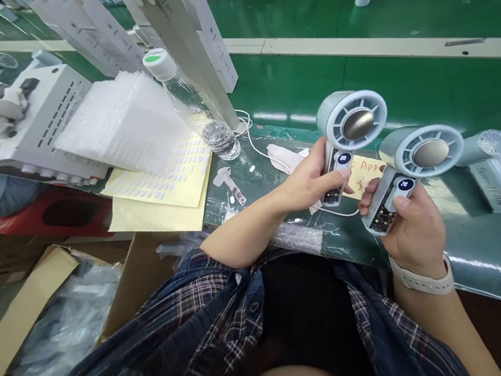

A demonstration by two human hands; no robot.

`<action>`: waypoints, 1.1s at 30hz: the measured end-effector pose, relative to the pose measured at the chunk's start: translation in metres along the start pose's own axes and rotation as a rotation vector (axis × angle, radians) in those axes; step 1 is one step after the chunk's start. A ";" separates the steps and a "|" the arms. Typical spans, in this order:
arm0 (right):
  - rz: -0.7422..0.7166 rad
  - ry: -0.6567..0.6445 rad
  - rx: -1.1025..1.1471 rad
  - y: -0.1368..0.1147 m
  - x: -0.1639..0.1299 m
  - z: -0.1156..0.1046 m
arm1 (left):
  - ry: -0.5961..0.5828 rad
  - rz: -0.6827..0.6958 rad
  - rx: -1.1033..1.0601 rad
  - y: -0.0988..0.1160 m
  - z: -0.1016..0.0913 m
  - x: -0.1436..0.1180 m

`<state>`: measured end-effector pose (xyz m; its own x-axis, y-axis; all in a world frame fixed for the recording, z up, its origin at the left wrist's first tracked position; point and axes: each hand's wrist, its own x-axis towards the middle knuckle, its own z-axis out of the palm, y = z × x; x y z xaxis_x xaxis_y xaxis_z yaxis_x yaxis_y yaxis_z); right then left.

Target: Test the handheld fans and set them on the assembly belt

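My left hand (310, 176) grips the handle of a grey handheld fan (351, 119) with a round vented head and a small lit display. My right hand (411, 224), with a pale watch band on the wrist, holds a second grey handheld fan (427, 153) of the same kind, thumb near its lit display. Both fans are held upright above the green bench (487, 245), side by side and apart. A third fan (490, 169) lies on the bench just right of them.
A water bottle (196, 106) lies tilted at the left by a stack of bubble wrap (123, 121) and yellow sticker sheets (164, 189). A white cable (259, 148) and yellow note (368, 171) lie near the fans. Cardboard boxes (28, 298) stand at the lower left.
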<state>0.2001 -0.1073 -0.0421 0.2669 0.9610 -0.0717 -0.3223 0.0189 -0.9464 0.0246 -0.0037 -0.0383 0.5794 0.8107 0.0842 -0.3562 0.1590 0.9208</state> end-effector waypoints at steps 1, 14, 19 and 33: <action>-0.014 -0.006 -0.010 0.001 0.001 0.001 | 0.000 0.003 0.024 0.000 -0.001 0.000; -0.033 -0.048 0.066 -0.003 0.002 0.000 | -0.122 0.072 0.082 -0.010 -0.007 0.007; -0.068 -0.098 0.102 0.001 0.003 -0.005 | -0.144 0.091 0.112 -0.011 -0.010 0.008; 0.049 -0.056 0.217 0.006 0.009 -0.006 | 0.019 -0.081 0.138 -0.006 0.004 -0.002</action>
<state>0.2061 -0.1004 -0.0499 0.1973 0.9759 -0.0929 -0.5232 0.0247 -0.8518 0.0286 -0.0091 -0.0423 0.5880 0.8089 0.0019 -0.2039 0.1459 0.9681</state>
